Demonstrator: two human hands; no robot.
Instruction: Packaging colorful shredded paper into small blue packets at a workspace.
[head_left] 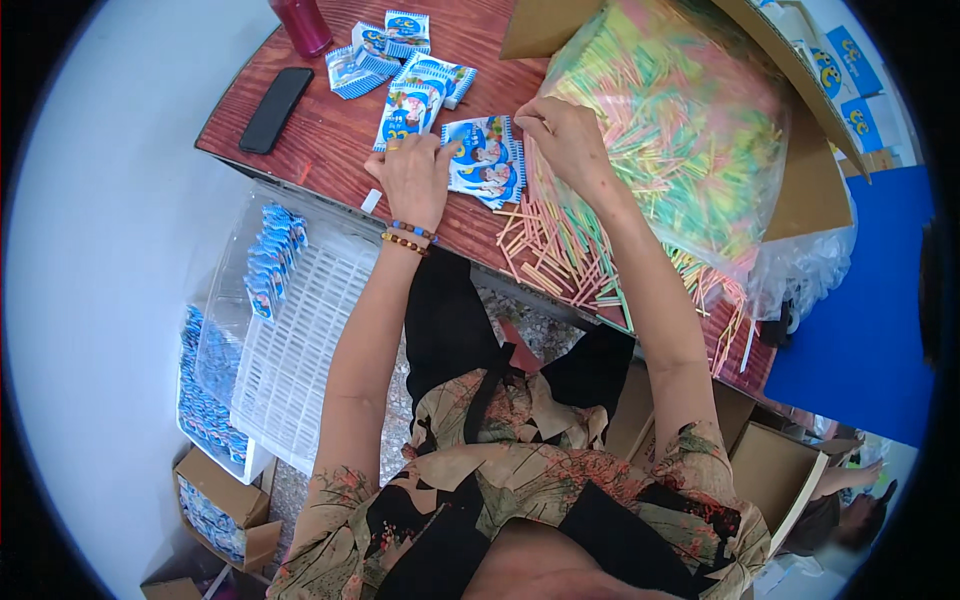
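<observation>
Small blue-and-white packets lie on the dark red wooden table. My left hand point(412, 180) is palm down over the lower end of one packet point(405, 112), fingers spread, thumb reaching toward a neighbouring stack of packets point(487, 160). At that stack's upper right corner, my right hand point(568, 145) has thumb and forefinger pinched together; what is between them, if anything, is too small to tell. Below my right wrist spreads a loose pile of short pink, yellow and green straw-like sticks point(560, 250). More packets point(408, 33) lie farther back.
A large clear bag of coloured sticks point(670, 130) leans in a cardboard box point(815, 190) at right. A black phone point(277, 110) and a red bottle point(302, 27) are at far left. Beside the table stands a white plastic basket point(300, 340); a box of packets point(215, 515) sits below.
</observation>
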